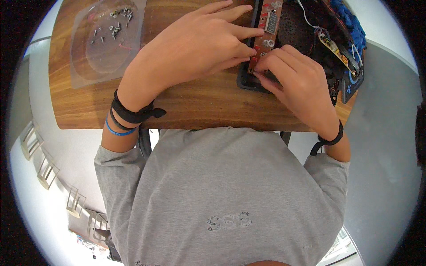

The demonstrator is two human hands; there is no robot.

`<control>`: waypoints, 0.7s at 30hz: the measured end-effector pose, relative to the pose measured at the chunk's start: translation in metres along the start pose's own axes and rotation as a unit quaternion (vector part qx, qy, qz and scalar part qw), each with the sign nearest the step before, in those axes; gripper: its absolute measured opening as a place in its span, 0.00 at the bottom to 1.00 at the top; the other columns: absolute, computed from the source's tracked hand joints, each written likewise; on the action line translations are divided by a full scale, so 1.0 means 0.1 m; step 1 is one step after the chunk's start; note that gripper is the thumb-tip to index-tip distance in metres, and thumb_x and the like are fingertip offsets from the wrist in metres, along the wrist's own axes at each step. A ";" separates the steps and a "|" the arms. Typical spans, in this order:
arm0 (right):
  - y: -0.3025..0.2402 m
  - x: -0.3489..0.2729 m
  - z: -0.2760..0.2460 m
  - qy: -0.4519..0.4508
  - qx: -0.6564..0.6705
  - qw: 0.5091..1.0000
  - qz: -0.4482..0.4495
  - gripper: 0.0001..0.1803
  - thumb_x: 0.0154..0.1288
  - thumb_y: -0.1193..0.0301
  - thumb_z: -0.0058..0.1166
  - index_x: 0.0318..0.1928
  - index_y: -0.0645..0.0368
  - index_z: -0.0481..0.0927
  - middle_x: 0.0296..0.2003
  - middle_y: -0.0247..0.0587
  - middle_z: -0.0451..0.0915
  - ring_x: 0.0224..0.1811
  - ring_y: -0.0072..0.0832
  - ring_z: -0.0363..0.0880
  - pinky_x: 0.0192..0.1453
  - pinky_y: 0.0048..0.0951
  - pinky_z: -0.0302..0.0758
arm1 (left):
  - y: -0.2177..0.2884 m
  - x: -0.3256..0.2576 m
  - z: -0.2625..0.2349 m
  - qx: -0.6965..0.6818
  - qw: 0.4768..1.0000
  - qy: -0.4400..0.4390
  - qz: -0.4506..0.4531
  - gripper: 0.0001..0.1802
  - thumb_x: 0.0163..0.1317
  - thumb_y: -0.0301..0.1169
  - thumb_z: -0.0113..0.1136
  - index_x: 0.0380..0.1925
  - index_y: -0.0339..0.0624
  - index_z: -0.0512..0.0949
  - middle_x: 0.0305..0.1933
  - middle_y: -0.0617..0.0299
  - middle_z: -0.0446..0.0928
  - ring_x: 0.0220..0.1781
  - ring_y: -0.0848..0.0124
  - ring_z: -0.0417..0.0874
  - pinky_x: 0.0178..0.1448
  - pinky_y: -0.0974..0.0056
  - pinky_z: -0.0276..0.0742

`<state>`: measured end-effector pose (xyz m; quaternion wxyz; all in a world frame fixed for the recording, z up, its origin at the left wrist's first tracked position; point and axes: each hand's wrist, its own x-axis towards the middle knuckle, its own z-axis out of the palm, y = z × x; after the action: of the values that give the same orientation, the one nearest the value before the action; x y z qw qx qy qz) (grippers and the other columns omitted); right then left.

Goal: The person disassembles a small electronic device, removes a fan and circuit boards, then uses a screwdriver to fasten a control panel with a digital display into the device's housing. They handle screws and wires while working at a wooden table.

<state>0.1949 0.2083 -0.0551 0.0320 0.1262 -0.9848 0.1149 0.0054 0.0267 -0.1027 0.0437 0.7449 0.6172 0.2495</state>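
Observation:
A narrow brown circuit board point(270, 37) with a digit display point(271, 21) lies along the left side of a black plastic housing point(245, 82). My left hand point(208, 42) reaches over from the left with its fingers spread, several fingertips resting on the board's left edge. At the board's near end, my right hand point(297, 73) has thumb and forefinger pinched together on the corner. Its curled other fingers cover part of the housing. Inside the housing, a round perforated grille shows beside the board.
A clear plastic sheet point(80, 66) with several loose screws point(116, 31) lies on the wooden table point(191, 106) at the left. A white wire point(306, 15) runs to a second, yellowish circuit board point(333, 48) at the right. Blue cloth point(350, 20) bunches behind it.

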 end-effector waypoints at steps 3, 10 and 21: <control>0.00 0.01 0.00 -0.005 0.000 1.000 0.004 0.11 0.62 0.67 0.74 0.41 0.52 0.85 0.37 0.35 0.85 0.42 0.36 0.87 0.44 0.38 0.88 | -0.01 0.00 0.01 0.004 1.000 0.004 0.000 0.18 0.82 0.42 0.62 0.55 0.41 0.93 0.76 0.50 0.85 0.83 0.35 0.77 0.90 0.37 0.68; 0.03 0.04 -0.03 -0.018 0.012 1.000 -0.003 0.08 0.62 0.66 0.74 0.40 0.53 0.89 0.40 0.33 0.88 0.45 0.35 0.89 0.45 0.36 0.89 | -0.02 0.00 0.04 -0.021 1.000 0.010 -0.001 0.19 0.82 0.41 0.62 0.56 0.41 0.93 0.76 0.48 0.85 0.82 0.34 0.77 0.90 0.36 0.67; 0.05 0.03 -0.05 -0.029 -0.007 0.999 -0.036 0.07 0.62 0.68 0.64 0.40 0.53 0.89 0.42 0.32 0.89 0.48 0.34 0.90 0.44 0.36 0.89 | -0.01 0.00 0.01 -0.032 0.999 0.001 -0.009 0.18 0.81 0.39 0.61 0.55 0.40 0.92 0.76 0.48 0.84 0.82 0.36 0.78 0.90 0.36 0.68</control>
<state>0.1910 0.2138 -0.0514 0.0085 0.1644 -0.9810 0.1027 0.0050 0.0271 -0.1040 0.0697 0.7373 0.6157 0.2693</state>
